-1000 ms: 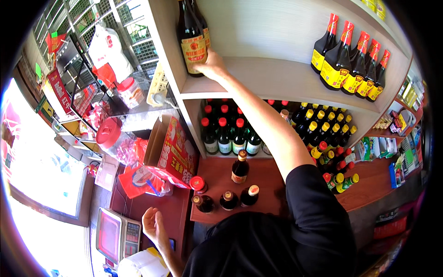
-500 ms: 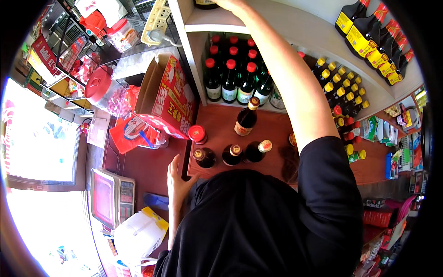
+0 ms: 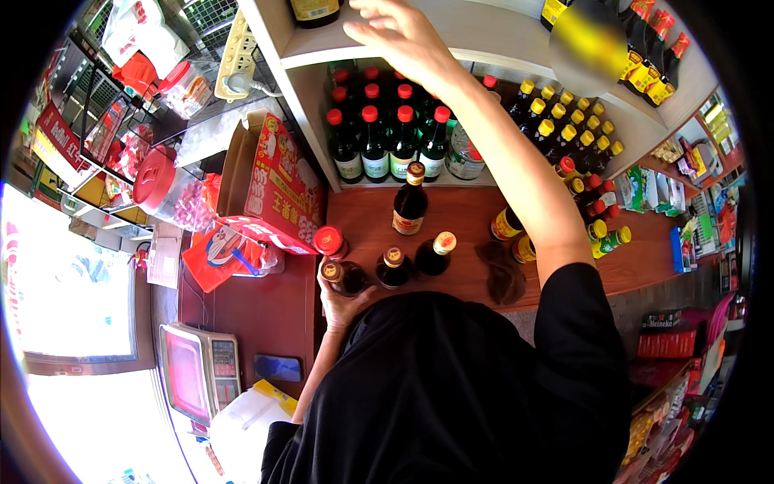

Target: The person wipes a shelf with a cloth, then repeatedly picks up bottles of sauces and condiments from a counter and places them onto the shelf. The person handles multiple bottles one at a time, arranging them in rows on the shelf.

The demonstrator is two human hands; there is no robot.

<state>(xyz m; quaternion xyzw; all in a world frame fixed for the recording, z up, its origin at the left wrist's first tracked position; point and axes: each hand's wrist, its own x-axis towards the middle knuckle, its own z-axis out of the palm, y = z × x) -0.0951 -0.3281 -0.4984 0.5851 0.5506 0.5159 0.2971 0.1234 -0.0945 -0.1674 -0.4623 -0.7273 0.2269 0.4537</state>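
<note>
My left hand [image 3: 343,302] is wrapped around a dark glass bottle [image 3: 351,278] with a gold cap, standing at the front left of the reddish-brown counter. Beside it are a second gold-capped dark bottle [image 3: 393,270] and a dark bottle with a pale cap [image 3: 433,256]. Behind them a labelled brown bottle [image 3: 409,206] stands upright. Raised before the upper shelf, my right hand [image 3: 407,40] is open and holds nothing. Its fingers point toward a dark bottle with a yellow label [image 3: 315,11] on that shelf. A red-lidded jar [image 3: 329,242] sits near my left hand.
Green bottles with red caps [image 3: 371,141] and small yellow-capped bottles [image 3: 568,129] fill the lower shelf. A red carton [image 3: 278,181] stands left, above a scale [image 3: 197,371] and a phone [image 3: 277,368]. A brown cloth [image 3: 501,274] lies on the counter by my right arm.
My left hand has moved up and right and closed around the front-left bottle. My right hand has drawn back from the bottle on the upper shelf. The whole view has shifted slightly.
</note>
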